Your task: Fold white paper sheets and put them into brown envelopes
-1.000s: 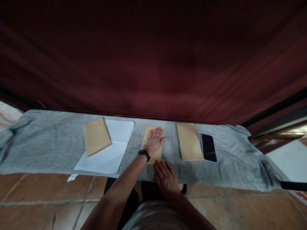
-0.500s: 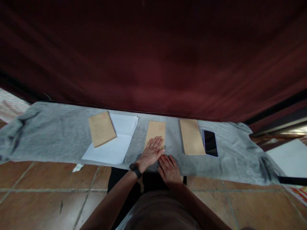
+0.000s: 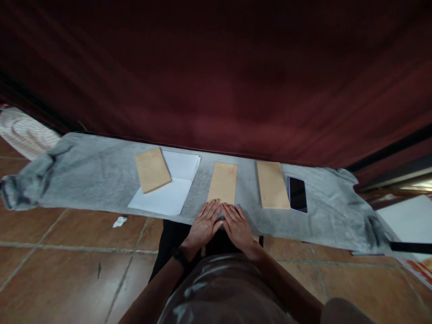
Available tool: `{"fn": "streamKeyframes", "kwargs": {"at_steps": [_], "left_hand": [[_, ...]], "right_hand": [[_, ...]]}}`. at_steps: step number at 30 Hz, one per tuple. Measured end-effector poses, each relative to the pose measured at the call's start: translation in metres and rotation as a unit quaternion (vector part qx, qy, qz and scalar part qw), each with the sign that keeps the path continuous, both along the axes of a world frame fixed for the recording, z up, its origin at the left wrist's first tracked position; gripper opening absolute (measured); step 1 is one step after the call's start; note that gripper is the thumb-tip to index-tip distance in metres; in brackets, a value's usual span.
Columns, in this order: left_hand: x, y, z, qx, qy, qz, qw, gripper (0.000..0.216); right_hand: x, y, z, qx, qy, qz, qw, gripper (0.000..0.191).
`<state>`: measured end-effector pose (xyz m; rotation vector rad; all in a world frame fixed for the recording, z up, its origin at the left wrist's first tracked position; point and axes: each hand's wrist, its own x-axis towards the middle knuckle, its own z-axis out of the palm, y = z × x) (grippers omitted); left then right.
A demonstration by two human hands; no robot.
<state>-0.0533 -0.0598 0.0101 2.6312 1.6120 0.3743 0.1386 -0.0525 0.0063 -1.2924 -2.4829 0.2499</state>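
Observation:
A tan paper envelope [image 3: 223, 181] lies flat in front of me, its near end under my fingertips. My left hand [image 3: 205, 223] rests on that end with the fingers stretched out flat. Beside it, my right hand [image 3: 237, 226] lies just as flat, its fingertips at the envelope's near right corner. The two hands almost touch at the thumbs. To the right is a stack of similar envelopes [image 3: 273, 185]. Another stack of envelopes [image 3: 153, 170] sits at an angle on white paper sheets [image 3: 162, 200] to the left.
A phone [image 3: 297, 195] lies right of the right-hand stack. Grey cloth [image 3: 91, 175] covers the long narrow surface, and a dark red curtain [image 3: 216, 90] hangs behind it. A white board [image 3: 408, 220] is at the far right. A crumpled tissue [image 3: 119, 221] lies on the tiled floor.
My left hand has slid back toward me from the envelope's middle to its near end, level with my right hand. The whole view has shifted slightly.

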Motion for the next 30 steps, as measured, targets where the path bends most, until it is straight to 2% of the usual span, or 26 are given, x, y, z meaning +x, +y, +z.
{"fn": "streamKeyframes", "kwargs": {"at_steps": [9,17,23,30], "left_hand": [[0.000,-0.006,-0.004,-0.005,0.002,0.034,0.999,0.066],[0.007,-0.007,-0.004,-0.052,0.036,0.021,0.998,0.082],[0.007,-0.008,-0.004,-0.055,0.035,0.015,0.998,0.078],[0.008,-0.011,-0.001,-0.051,0.030,0.029,0.998,0.076]], "right_hand": [[0.022,-0.013,-0.004,0.025,-0.005,-0.055,0.998,0.051],[0.022,-0.014,-0.005,0.028,-0.005,-0.050,0.998,0.050],[0.008,-0.017,-0.006,0.028,-0.015,-0.002,1.000,0.052],[0.015,-0.018,-0.010,0.026,-0.009,-0.016,1.000,0.051]]}}
